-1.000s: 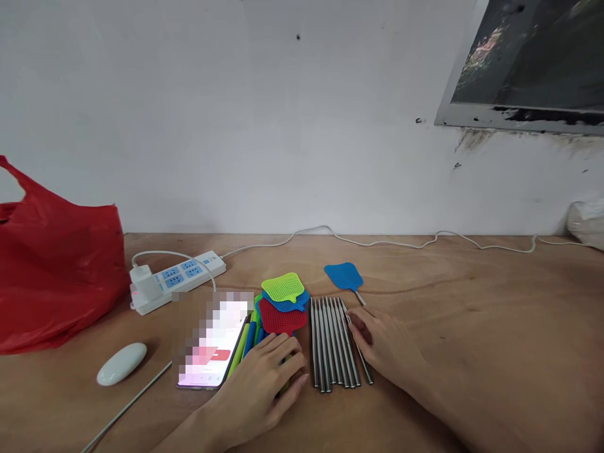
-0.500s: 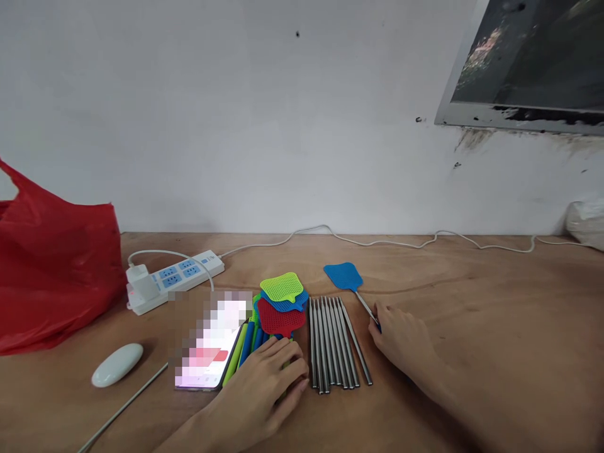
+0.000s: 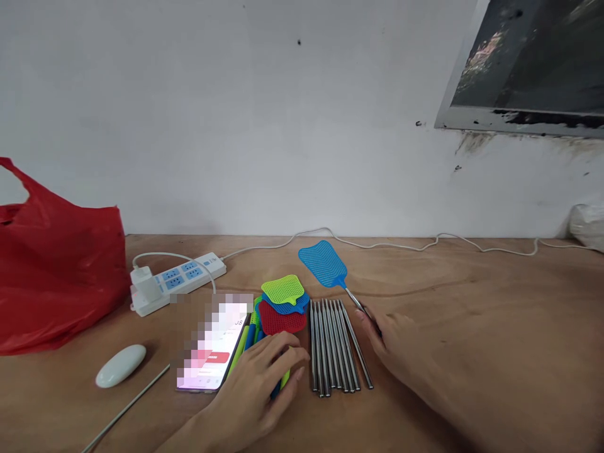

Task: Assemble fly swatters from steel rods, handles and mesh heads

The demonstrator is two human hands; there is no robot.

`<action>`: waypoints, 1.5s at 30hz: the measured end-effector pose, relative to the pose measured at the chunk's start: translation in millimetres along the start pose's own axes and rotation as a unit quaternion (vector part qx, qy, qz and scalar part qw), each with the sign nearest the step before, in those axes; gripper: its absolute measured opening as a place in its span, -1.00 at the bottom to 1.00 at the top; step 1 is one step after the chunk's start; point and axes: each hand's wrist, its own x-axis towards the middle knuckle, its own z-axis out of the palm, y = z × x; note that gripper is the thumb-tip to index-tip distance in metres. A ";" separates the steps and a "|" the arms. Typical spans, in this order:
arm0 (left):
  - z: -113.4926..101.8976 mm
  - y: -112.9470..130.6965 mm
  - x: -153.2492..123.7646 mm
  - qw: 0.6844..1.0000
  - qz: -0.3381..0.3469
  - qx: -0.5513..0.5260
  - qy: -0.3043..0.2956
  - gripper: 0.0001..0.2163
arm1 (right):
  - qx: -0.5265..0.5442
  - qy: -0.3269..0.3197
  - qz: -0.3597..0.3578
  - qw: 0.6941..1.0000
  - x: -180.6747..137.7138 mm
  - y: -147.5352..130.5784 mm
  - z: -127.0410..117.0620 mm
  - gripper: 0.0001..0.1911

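My right hand (image 3: 399, 349) grips the handle of a blue fly swatter (image 3: 323, 262) and holds its mesh head raised above the wooden table (image 3: 472, 314). Just left of that hand lies a row of several bare metal rods (image 3: 333, 345). My left hand (image 3: 262, 384) rests on a bunch of green and blue plastic handles (image 3: 250, 343) and curls over them. Stacked swatter heads, green on blue on red (image 3: 282, 303), sit just beyond the left hand's fingers.
A lit phone (image 3: 212, 343) lies left of the handles. A white power strip (image 3: 177, 280) with a plugged charger, a red plastic bag (image 3: 51, 270), a white oval object (image 3: 121, 365) and a thin rod (image 3: 125, 409) are on the left. A white cable (image 3: 425, 244) runs along the wall.
My right hand moved off the metal rods to the blue swatter's handle, took hold of it and tilted its head up and leftward. The left hand stayed on the handles.
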 end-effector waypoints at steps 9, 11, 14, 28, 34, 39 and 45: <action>-1.1 -2.6 5.7 0.886 -0.248 -0.287 0.268 -0.84 | 0.095 0.060 -0.219 0.969 -4.7 -10.5 -11.3 -0.78; -1.9 -4.8 7.9 0.870 -0.280 -0.310 0.262 -0.73 | 0.091 0.060 -0.244 0.964 -5.6 -12.2 -11.4 -0.76; -2.4 -7.2 9.3 0.867 -0.310 -0.329 0.210 -0.67 | 0.085 0.066 -0.263 0.959 -7.3 -13.1 -9.7 -0.75; 6.6 0.3 3.5 0.908 -0.273 -0.312 0.058 -0.70 | 0.056 0.082 -0.270 0.958 -8.4 -23.1 -16.5 -0.75; 4.1 2.5 2.8 0.916 -0.275 -0.291 0.038 -0.71 | 0.119 0.069 -0.238 0.961 -10.9 -25.5 -14.7 -0.73; 3.2 2.3 2.1 0.905 -0.272 -0.326 0.029 -0.69 | 0.189 0.028 -0.199 0.961 -14.9 -28.4 -14.5 -0.75; 2.3 0.5 3.8 0.905 -0.274 -0.321 0.061 -0.67 | 0.222 -0.001 -0.153 0.963 -18.7 -34.0 -14.7 -0.73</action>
